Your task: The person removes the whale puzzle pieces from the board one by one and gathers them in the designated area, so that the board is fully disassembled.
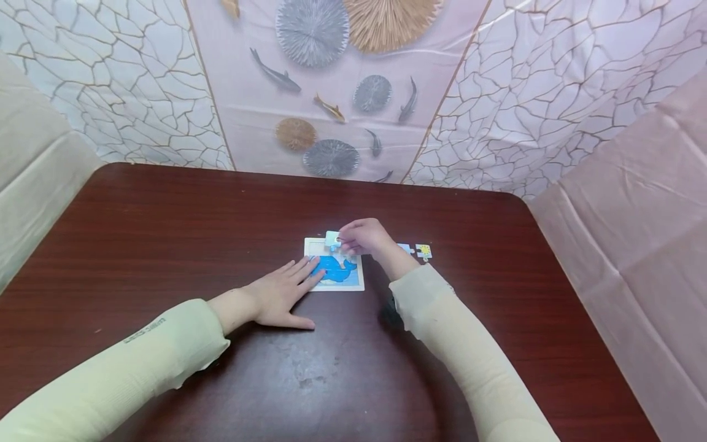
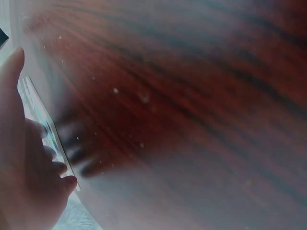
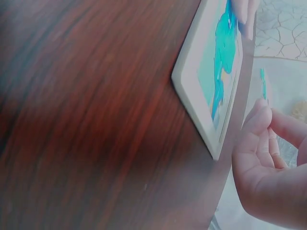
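Observation:
A white-framed puzzle board point(image 1: 361, 286) lies on the table, its lower part filled with a blue whale picture point(image 1: 334, 271). Spread straight, the fingers of my left hand point(image 1: 278, 296) rest on the board's left side. Between thumb and fingertips, my right hand point(image 1: 364, 237) pinches a pale jigsaw piece point(image 1: 332, 239) over the board's upper part. Seen edge-on in the right wrist view, that piece point(image 3: 263, 84) is held up off the board. Part of the board's upper right is hidden behind the right hand.
To the right of the board lie a jigsaw piece with a yellow sun point(image 1: 423, 250) and a pale blue piece point(image 1: 405, 248), partly covered by the right wrist. The dark wooden table point(image 1: 166, 245) meets patterned cloth point(image 1: 326, 123) at its far edge.

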`<act>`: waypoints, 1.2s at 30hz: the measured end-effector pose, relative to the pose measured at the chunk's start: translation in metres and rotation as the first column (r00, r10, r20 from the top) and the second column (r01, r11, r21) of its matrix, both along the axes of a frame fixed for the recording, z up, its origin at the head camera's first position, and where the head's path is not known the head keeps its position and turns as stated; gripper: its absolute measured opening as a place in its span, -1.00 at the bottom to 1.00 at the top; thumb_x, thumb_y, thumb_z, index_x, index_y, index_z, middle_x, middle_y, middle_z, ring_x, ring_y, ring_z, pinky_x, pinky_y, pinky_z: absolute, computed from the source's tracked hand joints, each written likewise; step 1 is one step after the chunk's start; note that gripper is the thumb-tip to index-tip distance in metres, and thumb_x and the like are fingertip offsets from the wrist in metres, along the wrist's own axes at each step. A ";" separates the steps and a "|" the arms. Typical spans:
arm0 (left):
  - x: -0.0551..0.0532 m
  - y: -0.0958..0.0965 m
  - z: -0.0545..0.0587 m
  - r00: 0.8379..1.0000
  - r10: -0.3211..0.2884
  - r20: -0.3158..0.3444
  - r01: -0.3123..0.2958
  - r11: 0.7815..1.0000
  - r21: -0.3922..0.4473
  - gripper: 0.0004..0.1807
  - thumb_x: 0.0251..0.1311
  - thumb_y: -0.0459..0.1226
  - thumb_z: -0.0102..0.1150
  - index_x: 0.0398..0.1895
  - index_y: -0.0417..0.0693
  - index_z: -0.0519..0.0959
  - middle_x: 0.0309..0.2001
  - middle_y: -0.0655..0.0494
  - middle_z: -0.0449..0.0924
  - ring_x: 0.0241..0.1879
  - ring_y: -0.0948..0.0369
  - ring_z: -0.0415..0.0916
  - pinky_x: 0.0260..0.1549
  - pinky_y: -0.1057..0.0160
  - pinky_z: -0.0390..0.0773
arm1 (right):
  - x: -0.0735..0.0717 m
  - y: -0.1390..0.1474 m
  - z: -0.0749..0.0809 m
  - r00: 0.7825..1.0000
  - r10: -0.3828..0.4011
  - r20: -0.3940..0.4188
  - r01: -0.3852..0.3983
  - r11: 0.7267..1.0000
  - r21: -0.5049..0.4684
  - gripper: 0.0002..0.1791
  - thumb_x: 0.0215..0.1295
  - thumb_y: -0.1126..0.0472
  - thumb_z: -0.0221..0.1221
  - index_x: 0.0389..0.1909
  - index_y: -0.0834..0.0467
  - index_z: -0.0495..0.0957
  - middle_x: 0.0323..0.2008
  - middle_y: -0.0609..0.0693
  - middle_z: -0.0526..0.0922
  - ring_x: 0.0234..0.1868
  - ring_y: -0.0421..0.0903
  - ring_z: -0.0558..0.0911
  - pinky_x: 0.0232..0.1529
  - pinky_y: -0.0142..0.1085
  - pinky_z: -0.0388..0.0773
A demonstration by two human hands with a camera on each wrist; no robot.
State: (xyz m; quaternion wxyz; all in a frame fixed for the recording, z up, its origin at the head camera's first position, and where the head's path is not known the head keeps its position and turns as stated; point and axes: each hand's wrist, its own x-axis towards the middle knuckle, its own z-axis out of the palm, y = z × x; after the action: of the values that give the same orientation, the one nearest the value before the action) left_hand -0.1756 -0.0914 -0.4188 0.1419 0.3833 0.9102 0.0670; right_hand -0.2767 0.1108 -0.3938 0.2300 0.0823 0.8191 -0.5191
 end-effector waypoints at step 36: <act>0.007 0.002 0.000 0.997 -0.064 -0.039 0.063 0.998 -0.025 0.02 0.13 0.32 -0.08 0.46 -0.17 -0.02 0.48 -0.16 -0.14 0.48 -0.06 -0.20 0.42 0.01 -0.03 | -0.005 0.071 0.014 0.999 0.037 0.001 -0.037 0.995 0.096 -0.66 0.27 0.19 0.14 0.01 0.27 0.54 -0.44 -0.07 0.61 -0.31 -0.10 0.58 -0.19 -0.33 0.56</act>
State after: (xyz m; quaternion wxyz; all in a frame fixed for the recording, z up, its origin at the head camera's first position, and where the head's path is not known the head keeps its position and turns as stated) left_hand -0.1689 -0.0899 -0.4189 0.1306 0.4115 0.9009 0.0441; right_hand -0.2812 0.1814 -0.3797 0.2353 0.0777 0.8444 -0.4749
